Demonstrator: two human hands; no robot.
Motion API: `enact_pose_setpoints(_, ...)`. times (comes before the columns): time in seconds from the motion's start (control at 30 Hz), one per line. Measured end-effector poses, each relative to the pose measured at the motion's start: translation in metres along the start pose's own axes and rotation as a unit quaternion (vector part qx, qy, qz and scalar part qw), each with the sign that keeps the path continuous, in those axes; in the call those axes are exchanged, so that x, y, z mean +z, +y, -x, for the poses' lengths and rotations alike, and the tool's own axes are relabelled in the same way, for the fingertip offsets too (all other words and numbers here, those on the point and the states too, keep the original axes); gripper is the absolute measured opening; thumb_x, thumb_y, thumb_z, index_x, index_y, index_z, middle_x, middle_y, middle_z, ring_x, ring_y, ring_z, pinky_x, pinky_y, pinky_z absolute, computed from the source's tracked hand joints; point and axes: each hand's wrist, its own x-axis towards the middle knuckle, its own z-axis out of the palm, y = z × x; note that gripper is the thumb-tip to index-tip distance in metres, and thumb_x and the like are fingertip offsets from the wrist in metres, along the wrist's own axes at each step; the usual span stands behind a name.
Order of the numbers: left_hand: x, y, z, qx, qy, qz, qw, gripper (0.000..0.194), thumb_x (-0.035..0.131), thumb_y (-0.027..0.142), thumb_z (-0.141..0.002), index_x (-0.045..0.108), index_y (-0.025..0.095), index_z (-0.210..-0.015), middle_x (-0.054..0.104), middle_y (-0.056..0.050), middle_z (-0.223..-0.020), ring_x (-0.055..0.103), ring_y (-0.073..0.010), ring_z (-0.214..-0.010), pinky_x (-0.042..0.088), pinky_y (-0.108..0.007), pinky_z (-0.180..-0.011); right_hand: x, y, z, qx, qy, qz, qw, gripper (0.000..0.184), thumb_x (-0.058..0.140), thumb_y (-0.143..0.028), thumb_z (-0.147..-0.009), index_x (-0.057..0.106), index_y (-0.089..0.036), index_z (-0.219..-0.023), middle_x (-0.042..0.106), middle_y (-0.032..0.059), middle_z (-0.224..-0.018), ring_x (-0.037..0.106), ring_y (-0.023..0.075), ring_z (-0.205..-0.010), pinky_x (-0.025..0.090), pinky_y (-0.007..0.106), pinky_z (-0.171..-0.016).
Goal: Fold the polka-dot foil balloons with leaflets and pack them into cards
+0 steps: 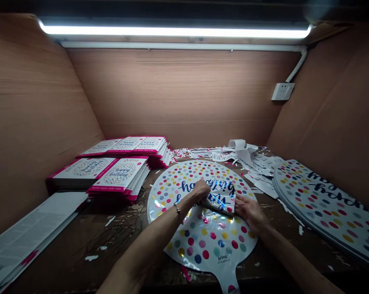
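Observation:
A flat round foil balloon (203, 237) with coloured dots and blue "happy birthday" script lies in front of me on the dark worktop. On top of it sits a smaller, partly folded foil balloon (221, 196). My left hand (199, 191), a bracelet on its wrist, is closed on the folded balloon's left edge. My right hand (248, 210) grips its lower right corner with curled fingers.
Stacks of pink-edged printed packages (120, 175) fill the back left. A pile of flat dotted balloons (325, 200) lies at the right. Paper strips (248, 157) litter the back. White sheets (28, 232) lie at the near left. Wooden walls enclose the booth.

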Motion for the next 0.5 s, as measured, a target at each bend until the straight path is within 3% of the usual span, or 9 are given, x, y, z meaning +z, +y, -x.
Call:
enact_pose_setpoints(0.1, 0.001, 0.002, 0.000, -0.015, 0.019, -0.030, 0.999, 0.031, 0.053, 0.032, -0.088, 0.052, 0.014, -0.113, 0.055, -0.008, -0.111, 0.057, -0.0192, -0.096, 0.049, -0.037, -0.080, -0.006, -0.012, -0.004, -0.097, -0.002, 0.124, 0.988, 0.045, 0.062, -0.030, -0.072, 0.056, -0.020, -0.116, 0.043, 0.0090, -0.135, 0.029, 0.0292, -0.130, 0.024, 0.047, -0.107)
enact_pose_setpoints(0.13, 0.001, 0.001, 0.001, -0.015, 0.029, -0.038, 0.999, 0.031, 0.053, 0.031, -0.088, 0.052, 0.014, -0.113, 0.055, -0.008, -0.111, 0.057, -0.0192, -0.096, 0.049, -0.037, -0.080, -0.006, -0.013, -0.007, -0.149, -0.030, 0.221, 0.963, 0.048, 0.059, -0.032, -0.075, 0.053, -0.021, -0.121, 0.034, 0.0062, -0.142, 0.019, 0.0270, -0.133, 0.015, 0.046, -0.110)
enact_pose_setpoints(0.17, 0.001, 0.001, 0.002, -0.014, 0.040, -0.045, 0.998, 0.031, 0.053, 0.031, -0.087, 0.052, 0.014, -0.114, 0.055, -0.008, -0.111, 0.057, -0.0192, -0.096, 0.049, -0.037, -0.080, -0.003, -0.012, -0.012, -0.198, -0.069, 0.337, 0.918, 0.048, 0.054, -0.034, -0.079, 0.050, -0.021, -0.126, 0.027, 0.0047, -0.145, 0.013, 0.0249, -0.135, 0.008, 0.044, -0.111)
enact_pose_setpoints(0.2, 0.001, 0.001, 0.002, -0.010, 0.052, -0.051, 0.997, 0.031, 0.053, 0.031, -0.087, 0.052, 0.014, -0.114, 0.055, -0.008, -0.111, 0.057, -0.0193, -0.096, 0.049, -0.037, -0.080, -0.001, -0.009, -0.016, -0.233, -0.109, 0.451, 0.855, 0.049, 0.048, -0.037, -0.083, 0.047, -0.020, -0.129, 0.024, 0.0051, -0.146, 0.011, 0.0237, -0.136, 0.005, 0.043, -0.111)
enact_pose_setpoints(0.23, 0.000, 0.002, 0.003, -0.004, 0.067, -0.057, 0.996, 0.031, 0.053, 0.031, -0.087, 0.052, 0.014, -0.114, 0.054, -0.008, -0.112, 0.056, -0.0195, -0.097, 0.049, -0.037, -0.081, 0.003, -0.005, -0.021, -0.250, -0.142, 0.544, 0.788, 0.051, 0.042, -0.039, -0.086, 0.043, -0.017, -0.132, 0.023, 0.0071, -0.146, 0.011, 0.0235, -0.136, 0.005, 0.044, -0.111)
enact_pose_setpoints(0.27, 0.000, 0.002, 0.004, 0.003, 0.083, -0.061, 0.995, 0.032, 0.053, 0.031, -0.087, 0.052, 0.014, -0.114, 0.054, -0.008, -0.113, 0.056, -0.0198, -0.098, 0.049, -0.038, -0.082, 0.006, 0.000, -0.025, -0.251, -0.162, 0.604, 0.739, 0.053, 0.038, -0.041, -0.088, 0.040, -0.015, -0.134, 0.023, 0.0093, -0.146, 0.011, 0.0238, -0.135, 0.005, 0.045, -0.110)
enact_pose_setpoints(0.3, -0.001, 0.004, 0.005, 0.009, 0.099, -0.064, 0.993, 0.032, 0.053, 0.031, -0.087, 0.052, 0.014, -0.115, 0.053, -0.008, -0.114, 0.055, -0.0201, -0.099, 0.048, -0.039, -0.083, 0.008, 0.005, -0.029, -0.240, -0.170, 0.627, 0.721, 0.055, 0.037, -0.043, -0.089, 0.038, -0.013, -0.136, 0.023, 0.0108, -0.146, 0.011, 0.0239, -0.135, 0.006, 0.045, -0.110)
enact_pose_setpoints(0.4, 0.000, 0.011, 0.006, 0.012, 0.120, -0.066, 0.990, 0.033, 0.054, 0.031, -0.087, 0.052, 0.014, -0.115, 0.053, -0.009, -0.115, 0.055, -0.0206, -0.101, 0.047, -0.039, -0.084, 0.012, 0.016, -0.034, -0.219, -0.173, 0.631, 0.724, 0.059, 0.034, -0.047, -0.090, 0.032, -0.014, -0.139, 0.019, 0.0113, -0.147, 0.009, 0.0227, -0.136, 0.006, 0.044, -0.109)
enact_pose_setpoints(0.5, 0.004, 0.019, 0.006, -0.007, 0.105, -0.051, 0.993, 0.031, 0.055, 0.030, -0.087, 0.052, 0.014, -0.113, 0.054, -0.008, -0.113, 0.056, -0.0199, -0.099, 0.048, -0.038, -0.082, 0.011, 0.021, -0.032, -0.212, -0.172, 0.625, 0.731, 0.060, 0.032, -0.048, -0.090, 0.030, -0.015, -0.139, 0.018, 0.0106, -0.147, 0.007, 0.0213, -0.136, 0.004, 0.045, -0.109)
